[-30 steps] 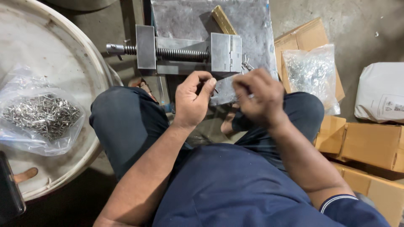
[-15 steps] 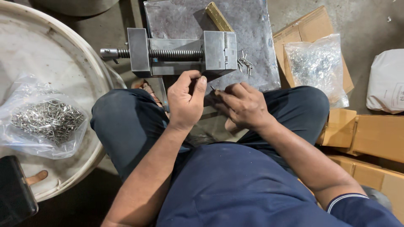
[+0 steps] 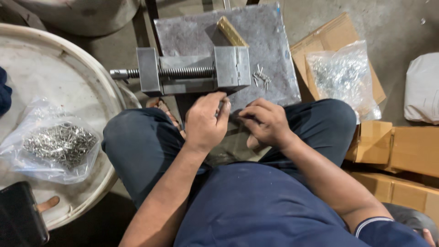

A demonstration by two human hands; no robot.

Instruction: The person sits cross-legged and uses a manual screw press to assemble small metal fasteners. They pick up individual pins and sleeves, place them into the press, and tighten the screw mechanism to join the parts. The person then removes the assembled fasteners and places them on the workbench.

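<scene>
Right Below the Vise, Both Hands Huddle

Down by the near edge of the steel vise (image 3: 194, 73), the left hand (image 3: 204, 123) curls its fingers narrow, thumb pressed toward forefinger; what it pinches, I cannot tell. The right hand (image 3: 265, 122) sits just beside it, fingers bent in close, contents hidden too. Loose small metal pins (image 3: 261, 77) lie just right of the vise on the grey slab (image 3: 270, 41). Far left of the vise, a bag of pins (image 3: 57, 144) rests on the round white drum lid (image 3: 55, 77).

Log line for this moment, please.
left hand: at vise edge, grip unclear | right hand: fingers curled, contents hidden | loose pins: on grey slab
</scene>
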